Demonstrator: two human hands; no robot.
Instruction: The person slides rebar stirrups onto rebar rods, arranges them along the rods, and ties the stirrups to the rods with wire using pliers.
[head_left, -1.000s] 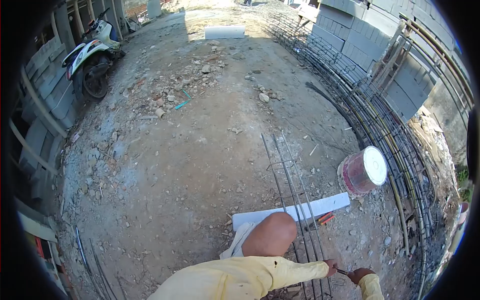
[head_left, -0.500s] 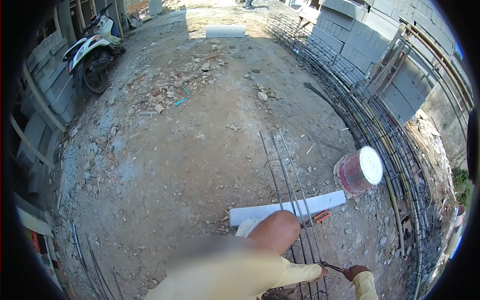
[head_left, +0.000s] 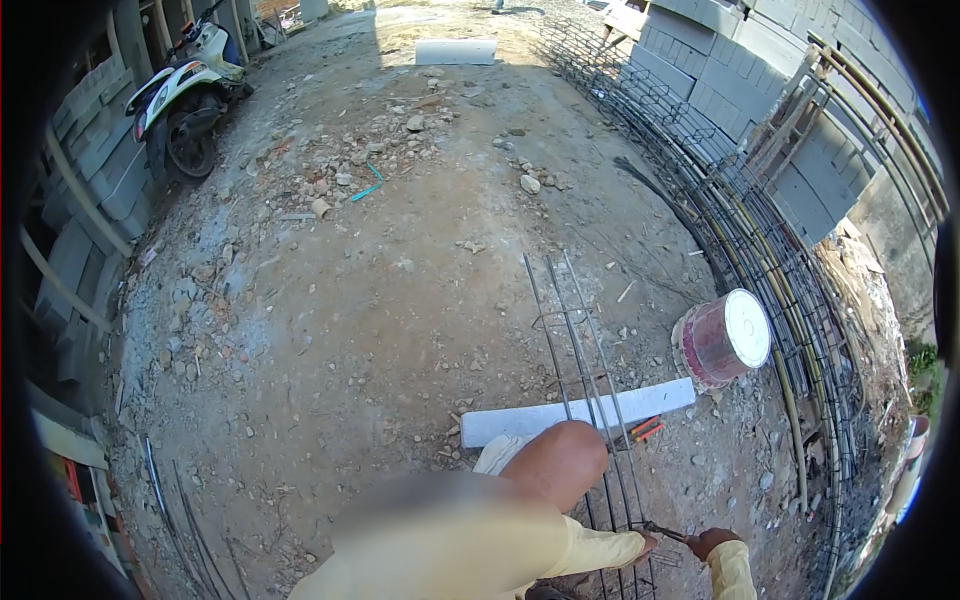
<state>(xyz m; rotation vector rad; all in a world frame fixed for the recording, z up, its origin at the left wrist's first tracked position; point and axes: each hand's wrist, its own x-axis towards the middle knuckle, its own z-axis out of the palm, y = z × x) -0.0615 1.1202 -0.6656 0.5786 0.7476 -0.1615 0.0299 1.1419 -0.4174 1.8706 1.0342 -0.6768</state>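
Note:
My right hand [head_left: 711, 543] is closed round the handles of dark pincers [head_left: 666, 531], whose jaws reach left to the rebar cage [head_left: 590, 390]. At the cage's right-hand bar, my left hand [head_left: 646, 546] is closed beside the jaws. It seems to grip the steel there, though the fingers are small and partly hidden. The cage is several long thin bars joined by cross ties. It lies over a pale concrete block [head_left: 520, 424], close to my bent knee. Any tie wire at the jaws is too fine to make out.
Orange-handled pliers [head_left: 646, 429] lie by the block. A stained bucket [head_left: 728, 338] stands at the right, next to long bundled rebar cages [head_left: 760, 260]. Grey blocks [head_left: 690, 50] are stacked behind. A motorbike [head_left: 190, 105] is parked at the far left; rubble [head_left: 350, 165] covers the ground.
The view has shifted slightly, so the scene sits a little differently in it. Both hands stay at the same spot on the cage, the pincers still in the right one.

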